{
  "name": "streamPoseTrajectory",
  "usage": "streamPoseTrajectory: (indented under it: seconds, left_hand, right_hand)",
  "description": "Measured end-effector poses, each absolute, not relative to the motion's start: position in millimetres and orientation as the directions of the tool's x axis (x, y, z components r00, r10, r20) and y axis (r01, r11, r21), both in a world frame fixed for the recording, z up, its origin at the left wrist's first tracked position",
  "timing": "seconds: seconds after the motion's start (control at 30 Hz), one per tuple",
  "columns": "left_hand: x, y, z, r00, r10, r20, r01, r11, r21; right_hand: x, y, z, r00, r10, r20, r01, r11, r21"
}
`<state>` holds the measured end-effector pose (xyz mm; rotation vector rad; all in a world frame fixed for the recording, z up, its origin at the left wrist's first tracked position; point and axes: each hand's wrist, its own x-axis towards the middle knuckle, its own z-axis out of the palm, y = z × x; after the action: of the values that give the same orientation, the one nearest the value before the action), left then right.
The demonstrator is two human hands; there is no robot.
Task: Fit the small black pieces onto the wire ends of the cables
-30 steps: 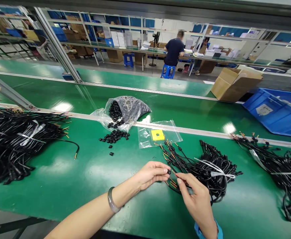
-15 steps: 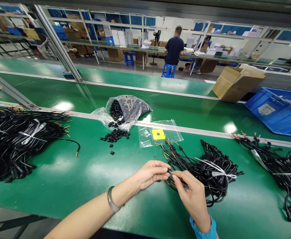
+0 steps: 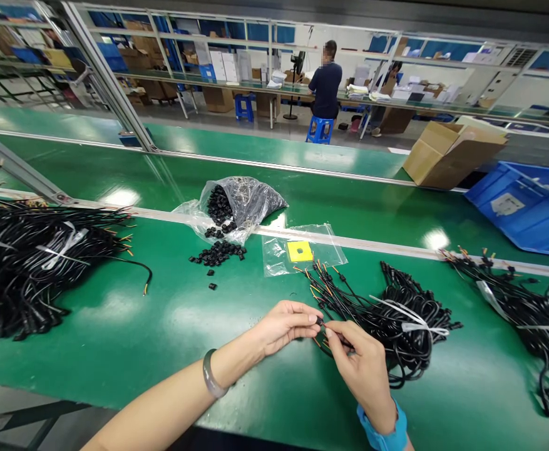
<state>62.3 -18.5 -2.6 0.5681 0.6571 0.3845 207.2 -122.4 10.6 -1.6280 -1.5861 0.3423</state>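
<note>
Between the thumb and fingers of my left hand [image 3: 289, 327] is a small black plastic cap [image 3: 320, 321]. My right hand [image 3: 359, 357] pinches the thin coloured wire end of a black cable right against the cap; the fingertips hide most of it. Whether the wire is inside the cap I cannot tell. Just right of both hands lies a bundle of black cables [image 3: 408, 319] with bared orange and yellow wire ends, bound by a white tie. Loose black caps [image 3: 218, 252] are heaped farther back, spilling from a clear plastic bag [image 3: 255, 203].
A clear zip bag [image 3: 274, 254] with a yellow label [image 3: 299, 251] lies behind my hands. More cable bundles lie at left [image 3: 34, 269] and right [image 3: 528, 326]. A blue bin [image 3: 518, 207] and cardboard box [image 3: 452, 156] stand at back right. A person [image 3: 327, 84] sits beyond.
Both hands keep nearly the same place, cap and wire still held together. The person in the background has turned slightly to the left.
</note>
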Motion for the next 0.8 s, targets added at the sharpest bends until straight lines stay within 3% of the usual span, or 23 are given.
streamPoseTrajectory:
  seconds: [0.2, 0.4, 0.6, 0.8]
  left_hand:
    - [63.6, -21.8, -6.4, 0.680, 0.622, -0.388, -0.146, 0.634, 0.760]
    - [67.4, -26.9, -10.2, 0.662, 0.700, -0.268, -0.153, 0.476, 0.866]
    - [68.9, -29.0, -14.3, 0.653, 0.717, -0.244, -0.118, 0.415, 0.902]
    - [67.7, -32.5, -10.1, 0.679, 0.734, -0.016, -0.008, 0.029, 1.000]
  right_hand:
    - [206.7, -119.3, 7.2, 0.138, 0.917, 0.374, 0.775, 0.136, -0.617]
    - [215.1, -121.3, 6.0, 0.112, 0.945, 0.307, 0.747, 0.124, -0.653]
    - [231.6, -141.0, -0.4, 0.064, 0.927, 0.371, 0.911, 0.098, -0.401]
    - [232.8, -145.9, -2.7, 0.036, 0.885, 0.465, 0.873, 0.199, -0.445]
